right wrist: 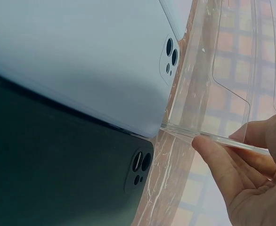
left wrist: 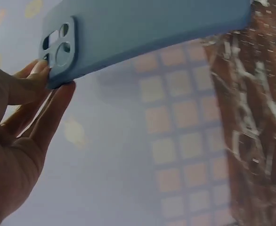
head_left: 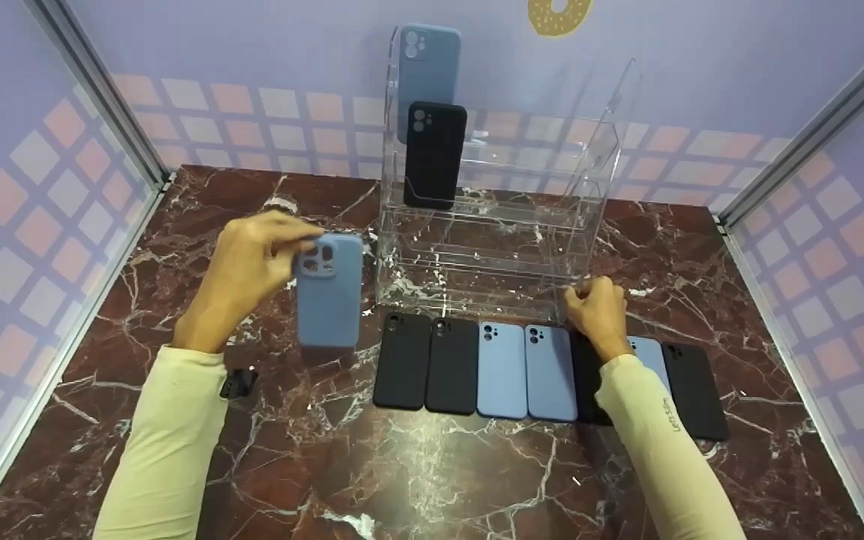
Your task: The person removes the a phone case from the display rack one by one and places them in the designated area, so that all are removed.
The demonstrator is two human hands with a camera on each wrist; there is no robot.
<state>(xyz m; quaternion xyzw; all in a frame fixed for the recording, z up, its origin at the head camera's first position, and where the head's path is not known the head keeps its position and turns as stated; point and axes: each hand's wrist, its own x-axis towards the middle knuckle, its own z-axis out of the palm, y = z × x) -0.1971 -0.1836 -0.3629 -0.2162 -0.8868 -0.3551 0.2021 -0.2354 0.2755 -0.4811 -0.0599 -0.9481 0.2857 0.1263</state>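
Note:
My left hand (head_left: 256, 251) pinches a blue phone case (head_left: 331, 292) by its top corner beside the camera cutout. In the left wrist view that phone case (left wrist: 147, 28) is held up off the table, thumb and fingertips at its cutout corner. My right hand (head_left: 598, 311) is at the front right corner of a clear stepped display stand (head_left: 477, 274). The right wrist view has the fingers and thumb gripping the edge of the stand's side panel (right wrist: 218, 137). Two cases stand in the stand's left side: a blue case (head_left: 432, 71) at the top and a black case (head_left: 436, 154) below it.
Several black and blue cases (head_left: 503, 371) lie in a row before the stand, partly covered by my right arm. A small black object (head_left: 238, 382) is beside my left sleeve. Tile-patterned panels (head_left: 289, 112) enclose the marbled table (head_left: 312, 465) at the back and both sides.

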